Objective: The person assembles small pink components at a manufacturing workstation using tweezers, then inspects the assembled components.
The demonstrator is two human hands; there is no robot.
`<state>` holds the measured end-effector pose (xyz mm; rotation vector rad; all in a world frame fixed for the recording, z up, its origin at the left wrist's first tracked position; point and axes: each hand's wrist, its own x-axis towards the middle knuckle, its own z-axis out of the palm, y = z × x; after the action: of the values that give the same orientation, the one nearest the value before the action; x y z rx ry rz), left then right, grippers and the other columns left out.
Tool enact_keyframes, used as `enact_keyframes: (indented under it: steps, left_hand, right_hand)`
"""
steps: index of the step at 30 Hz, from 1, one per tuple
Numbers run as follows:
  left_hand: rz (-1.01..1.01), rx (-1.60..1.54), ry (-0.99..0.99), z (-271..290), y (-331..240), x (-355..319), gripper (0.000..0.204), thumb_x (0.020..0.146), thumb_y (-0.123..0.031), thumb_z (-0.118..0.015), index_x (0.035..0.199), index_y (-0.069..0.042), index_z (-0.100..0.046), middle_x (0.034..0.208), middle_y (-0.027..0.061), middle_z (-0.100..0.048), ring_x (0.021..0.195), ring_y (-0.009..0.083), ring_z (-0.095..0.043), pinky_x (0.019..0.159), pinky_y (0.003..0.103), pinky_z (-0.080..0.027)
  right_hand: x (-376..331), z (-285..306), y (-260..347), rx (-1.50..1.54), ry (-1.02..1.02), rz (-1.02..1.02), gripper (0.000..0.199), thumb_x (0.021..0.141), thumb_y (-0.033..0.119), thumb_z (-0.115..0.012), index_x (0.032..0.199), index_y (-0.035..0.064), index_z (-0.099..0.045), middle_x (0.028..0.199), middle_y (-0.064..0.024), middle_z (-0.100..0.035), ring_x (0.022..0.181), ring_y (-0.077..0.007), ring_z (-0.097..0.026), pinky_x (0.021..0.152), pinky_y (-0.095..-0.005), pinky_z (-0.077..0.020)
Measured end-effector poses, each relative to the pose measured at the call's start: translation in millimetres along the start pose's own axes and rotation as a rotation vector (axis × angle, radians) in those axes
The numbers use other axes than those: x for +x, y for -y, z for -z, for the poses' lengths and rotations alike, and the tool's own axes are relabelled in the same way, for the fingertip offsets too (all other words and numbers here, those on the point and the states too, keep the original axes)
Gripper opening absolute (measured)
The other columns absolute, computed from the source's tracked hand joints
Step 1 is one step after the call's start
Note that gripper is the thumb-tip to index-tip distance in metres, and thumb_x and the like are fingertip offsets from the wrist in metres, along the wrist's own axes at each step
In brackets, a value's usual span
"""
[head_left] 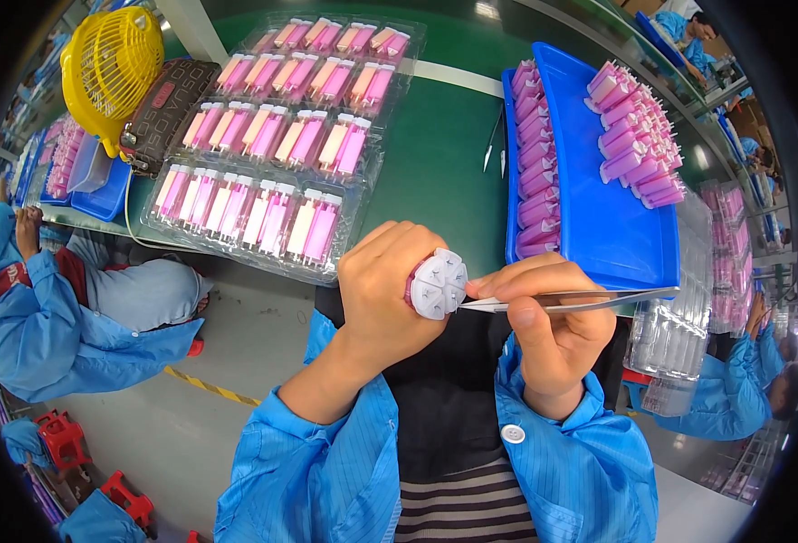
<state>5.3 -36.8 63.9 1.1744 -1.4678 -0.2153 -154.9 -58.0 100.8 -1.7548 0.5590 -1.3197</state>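
My left hand point(376, 294) is closed round a bundle of pink pieces with white wedge-shaped ends point(439, 285). The ends face up in a round cluster, each with small metal-looking pins; the rest of the bundle is hidden in my fist. My right hand point(553, 335) pinches a pair of metal tweezers point(611, 297). Their tips meet the right edge of the white ends, though I cannot tell whether they grip anything. Both hands are above my lap at the table's near edge.
Clear blister trays point(349, 258) with pink-and-cream pieces cover the left of the green table point(435, 118). At right, a blue tray point(598, 244) holds piled pink pieces, beside another row of them. Clear empty trays point(672, 339) stand beyond. A yellow fan point(114, 68) and co-workers sit around.
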Motion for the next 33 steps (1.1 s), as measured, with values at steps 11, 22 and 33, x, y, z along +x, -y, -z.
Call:
enact_keyframes:
  steps: [11,22,33]
  left_hand:
    - [-0.005,0.010,0.007,1,-1,1,0.020,0.058,0.002,-0.074,0.070,-0.004,-0.059,0.064,0.0081,-0.056,0.056,0.0253,-0.056,0.051,0.032,-0.040]
    - [-0.019,-0.021,0.004,-2,-2,3,0.022,0.059,0.000,-0.074,0.070,-0.006,-0.055,0.064,0.0069,-0.054,0.057,0.0277,-0.053,0.049,0.037,-0.039]
    - [-0.025,0.017,0.014,-1,-1,2,0.021,0.060,-0.001,-0.074,0.070,-0.005,-0.057,0.063,0.0079,-0.054,0.056,0.0282,-0.054,0.050,0.035,-0.039]
  right_hand:
    - [2,-3,-3,0.052,-0.073,-0.028,0.005,0.087,-0.002,-0.065,0.087,-0.0067,-0.064,0.081,-0.0168,-0.068,0.071,-0.0199,-0.066,0.061,-0.0271,-0.0511]
    - [4,-2,-2,0.033,-0.070,-0.039,0.005,0.086,-0.002,-0.067,0.087,-0.0068,-0.066,0.079,-0.0146,-0.069,0.069,-0.0190,-0.065,0.060,-0.0264,-0.0496]
    - [10,-3,0,-0.153,-0.003,0.056,0.007,0.079,-0.003,-0.073,0.083,-0.0040,-0.067,0.077,-0.0139,-0.067,0.065,-0.0209,-0.064,0.055,-0.0277,-0.0485]
